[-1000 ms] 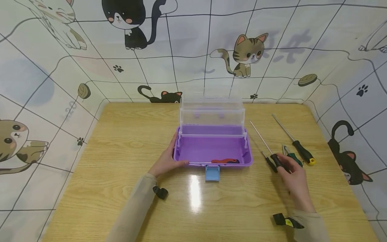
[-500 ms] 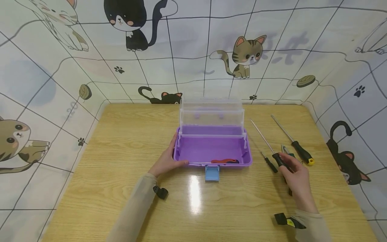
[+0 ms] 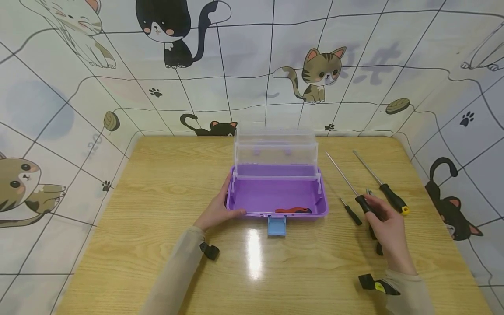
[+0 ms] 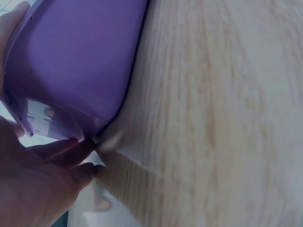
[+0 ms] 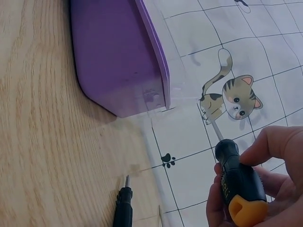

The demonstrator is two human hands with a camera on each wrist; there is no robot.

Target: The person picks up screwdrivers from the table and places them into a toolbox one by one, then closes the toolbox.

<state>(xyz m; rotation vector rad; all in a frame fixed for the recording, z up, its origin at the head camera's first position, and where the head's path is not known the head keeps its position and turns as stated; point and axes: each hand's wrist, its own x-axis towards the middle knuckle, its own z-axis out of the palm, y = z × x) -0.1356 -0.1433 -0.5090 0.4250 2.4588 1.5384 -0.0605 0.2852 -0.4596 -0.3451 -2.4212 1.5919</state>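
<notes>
My left hand (image 3: 218, 213) holds the front left corner of an open purple toolbox (image 3: 257, 194), thumb on the front rim and fingers along the side. In the left wrist view its fingertips (image 4: 84, 147) touch the box low down near the table. To the right of the box, my right hand (image 3: 387, 229) grips a screwdriver (image 3: 363, 204) by its black handle, the long shaft pointing away and left. The right wrist view shows the yellow end of that screwdriver's handle (image 5: 248, 212). A tool with a red and dark handle (image 3: 293, 210) lies inside the box along its front wall.
A small black screwdriver (image 3: 351, 213) lies left of my right hand. A longer screwdriver (image 3: 393, 199) with a yellow end lies to its right. Another tool (image 3: 369, 192) is mostly hidden beneath the hand. The clear lid (image 3: 275, 140) stands raised; a blue latch (image 3: 277, 226) hangs in front.
My right hand has shifted slightly to the right with the screwdriver, which now appears lifted off the table and apart from the small one. The left hand and toolbox stay in place.
</notes>
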